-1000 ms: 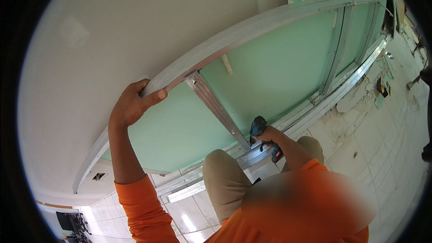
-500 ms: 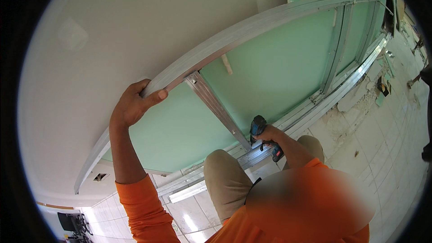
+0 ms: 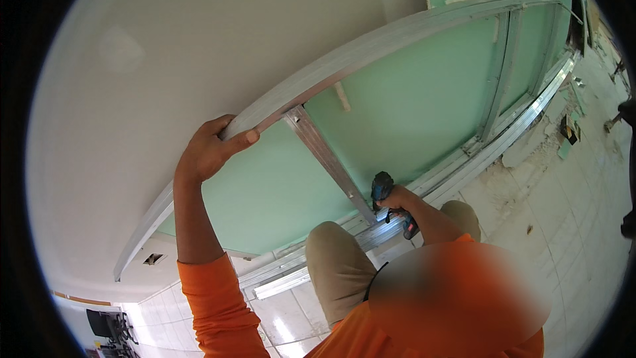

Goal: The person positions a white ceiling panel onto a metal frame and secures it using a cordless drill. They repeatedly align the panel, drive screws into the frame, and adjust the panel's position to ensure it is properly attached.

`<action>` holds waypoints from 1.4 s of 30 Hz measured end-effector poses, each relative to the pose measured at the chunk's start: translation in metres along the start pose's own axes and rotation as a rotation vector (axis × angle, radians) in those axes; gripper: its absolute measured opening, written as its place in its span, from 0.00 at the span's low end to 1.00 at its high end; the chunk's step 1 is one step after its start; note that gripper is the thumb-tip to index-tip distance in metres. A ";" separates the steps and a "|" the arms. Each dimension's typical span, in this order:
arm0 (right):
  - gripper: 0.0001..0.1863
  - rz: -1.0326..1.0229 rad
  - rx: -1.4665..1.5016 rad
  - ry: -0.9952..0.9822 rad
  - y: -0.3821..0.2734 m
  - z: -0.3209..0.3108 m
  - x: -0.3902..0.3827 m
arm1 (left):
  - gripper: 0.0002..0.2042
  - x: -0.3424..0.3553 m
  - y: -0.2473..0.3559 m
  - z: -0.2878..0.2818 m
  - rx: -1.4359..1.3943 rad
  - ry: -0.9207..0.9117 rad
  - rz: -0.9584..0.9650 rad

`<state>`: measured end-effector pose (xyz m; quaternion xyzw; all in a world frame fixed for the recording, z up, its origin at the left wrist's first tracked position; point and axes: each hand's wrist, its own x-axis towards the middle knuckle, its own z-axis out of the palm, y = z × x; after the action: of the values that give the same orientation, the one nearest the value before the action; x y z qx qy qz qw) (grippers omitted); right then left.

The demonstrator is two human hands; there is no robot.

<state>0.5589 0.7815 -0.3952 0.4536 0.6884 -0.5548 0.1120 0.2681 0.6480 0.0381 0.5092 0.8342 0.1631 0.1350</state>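
Observation:
With my left hand (image 3: 209, 149) I grip the top rail (image 3: 358, 56) of a silver metal frame, fingers over it and thumb along its side. My right hand (image 3: 401, 202) is wrapped round a black and blue cordless drill (image 3: 383, 185) beside the foot of a metal stud (image 3: 324, 152); its tip is hidden. The stud runs from the top rail down to the bottom rails (image 3: 497, 146) across light green board (image 3: 404, 113). My knees (image 3: 334, 258) are bent just in front of the bottom rails.
A white wall (image 3: 132, 126) with a small cut opening (image 3: 154, 258) is at the left. Tiled floor (image 3: 543, 205) with board scraps and debris (image 3: 568, 129) lies at the right. A black wheeled chair (image 3: 99, 325) stands at the far lower left; more metal rails (image 3: 278, 285) lie near my knees.
The view has shifted slightly, so my arms and the frame appear a little further right. Both grips stay the same, with the drill in place at the stud's foot.

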 end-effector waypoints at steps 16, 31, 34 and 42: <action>0.21 0.150 0.037 0.138 0.002 0.003 -0.010 | 0.51 0.002 -0.002 0.002 -0.035 0.019 0.003; 0.19 -0.032 -0.222 0.244 0.011 0.008 -0.010 | 0.52 0.003 0.000 0.002 -0.077 0.032 0.029; 0.19 -0.016 -0.274 0.223 0.008 0.012 -0.011 | 0.53 0.003 0.001 0.002 -0.019 0.038 0.023; 0.21 -0.057 -0.213 0.178 0.015 0.005 -0.010 | 0.52 0.004 -0.003 0.003 -0.053 0.031 0.034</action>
<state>0.5738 0.7714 -0.4007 0.4669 0.7632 -0.4390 0.0821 0.2647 0.6505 0.0340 0.5169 0.8229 0.1951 0.1327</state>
